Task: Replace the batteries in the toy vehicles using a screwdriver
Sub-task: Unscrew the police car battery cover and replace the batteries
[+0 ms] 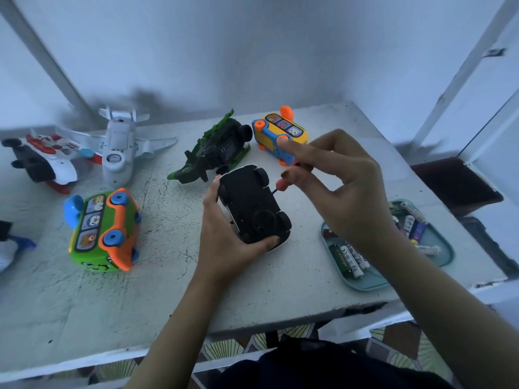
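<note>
My left hand (224,242) grips the toy car (252,203) belly-up, black underside showing, long axis running away from me; right hand (337,186) pinches the red-handled screwdriver (279,186)

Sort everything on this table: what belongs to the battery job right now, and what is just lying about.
In use: black toy car, underside up, in the left hand; screwdriver in the right hand; batteries in the teal tray.
Lying about: white plane; red-and-white toy; dark green toy; green-and-orange bus; yellow-and-blue bus.
</note>
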